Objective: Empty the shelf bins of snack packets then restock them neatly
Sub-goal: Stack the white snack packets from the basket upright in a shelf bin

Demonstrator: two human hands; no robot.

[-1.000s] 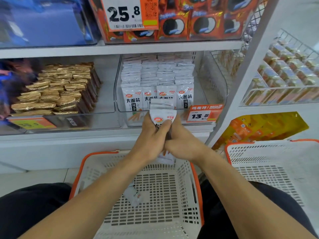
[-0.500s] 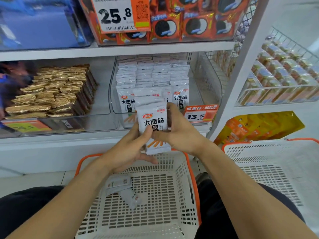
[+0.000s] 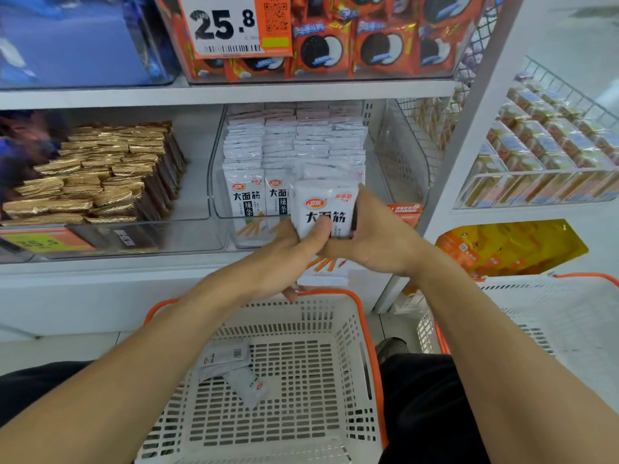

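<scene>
Both hands hold a small stack of white snack packets upright in front of a clear shelf bin. My left hand grips the stack from the left, thumb pressed across its front. My right hand grips its right side. The bin holds rows of the same white packets standing on edge. Below my arms sits a white basket with an orange rim; two loose packets lie on its floor.
Gold-wrapped wafers fill the bin to the left. Orange cookie packs and a 25.8 price tag sit on the shelf above. A second white basket stands at right, below wire racks of packets and yellow bags.
The stack has turned upright and risen from over the basket to the front of the bin. My left thumb now lies across the front packet.
</scene>
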